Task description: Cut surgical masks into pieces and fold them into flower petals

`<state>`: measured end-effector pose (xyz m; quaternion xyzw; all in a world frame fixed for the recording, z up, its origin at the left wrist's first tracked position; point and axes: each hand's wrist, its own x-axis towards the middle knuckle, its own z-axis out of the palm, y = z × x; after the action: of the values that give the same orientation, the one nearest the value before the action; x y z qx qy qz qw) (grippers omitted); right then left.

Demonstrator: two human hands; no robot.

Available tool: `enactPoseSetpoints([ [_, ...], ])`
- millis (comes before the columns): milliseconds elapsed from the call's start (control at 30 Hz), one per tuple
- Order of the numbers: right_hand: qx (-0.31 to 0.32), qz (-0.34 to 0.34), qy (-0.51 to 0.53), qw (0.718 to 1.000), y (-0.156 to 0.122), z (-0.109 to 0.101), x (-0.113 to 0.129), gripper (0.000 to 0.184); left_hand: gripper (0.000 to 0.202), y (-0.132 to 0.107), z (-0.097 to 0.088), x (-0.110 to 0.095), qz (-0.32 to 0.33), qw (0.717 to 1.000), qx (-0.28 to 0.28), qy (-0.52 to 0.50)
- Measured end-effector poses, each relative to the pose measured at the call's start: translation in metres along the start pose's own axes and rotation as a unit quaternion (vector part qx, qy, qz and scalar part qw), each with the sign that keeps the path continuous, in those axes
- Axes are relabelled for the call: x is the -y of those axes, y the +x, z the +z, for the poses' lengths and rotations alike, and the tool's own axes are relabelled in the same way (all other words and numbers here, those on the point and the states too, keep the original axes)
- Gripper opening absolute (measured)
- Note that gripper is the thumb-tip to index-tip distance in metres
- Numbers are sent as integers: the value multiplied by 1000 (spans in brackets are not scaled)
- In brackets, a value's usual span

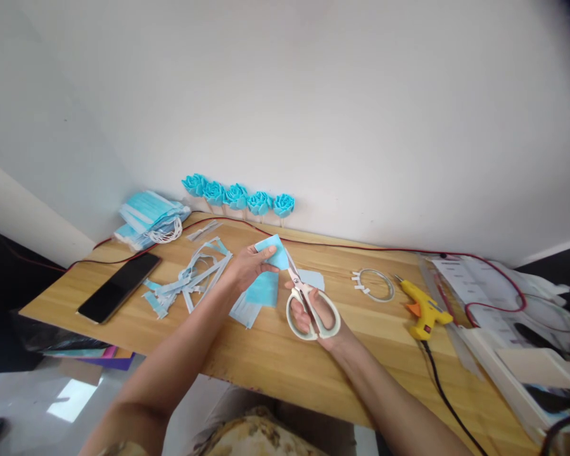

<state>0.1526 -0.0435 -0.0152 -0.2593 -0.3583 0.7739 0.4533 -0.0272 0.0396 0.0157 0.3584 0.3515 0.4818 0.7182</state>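
Pinched in my left hand is a small square piece of blue mask fabric, raised above the table. My right hand grips white-handled scissors, fingers through the loops. The blades point up and away from me, with their tips at the right edge of the fabric; I cannot tell whether they are cutting it. Beneath my hands lie more cut blue pieces and a pale piece. Left of my forearm is a tangle of trimmed strips.
Several blue fabric roses on sticks lean against the wall. A stack of face masks and a phone lie left. At right are a wire coil, a yellow glue gun and a white plastic rack. A red cord crosses behind.
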Motion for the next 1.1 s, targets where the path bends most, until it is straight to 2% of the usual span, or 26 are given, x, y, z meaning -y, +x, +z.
enactPoseSetpoints([
  [233,25,17,-5,1000,-1,-3,0,61,33,0,0,2,17,1000,-14,14],
  [400,44,3,-25,999,-3,4,6,64,36,1,0,5,27,999,-9,18],
  [567,64,-2,-30,998,-3,6,8,58,36,2,-2,6,33,999,-20,12],
  [767,60,10,-46,997,-4,5,8,59,35,1,-3,4,49,998,-41,5],
  [1100,65,-1,-43,997,-3,3,9,54,37,2,-1,7,21,999,4,29],
])
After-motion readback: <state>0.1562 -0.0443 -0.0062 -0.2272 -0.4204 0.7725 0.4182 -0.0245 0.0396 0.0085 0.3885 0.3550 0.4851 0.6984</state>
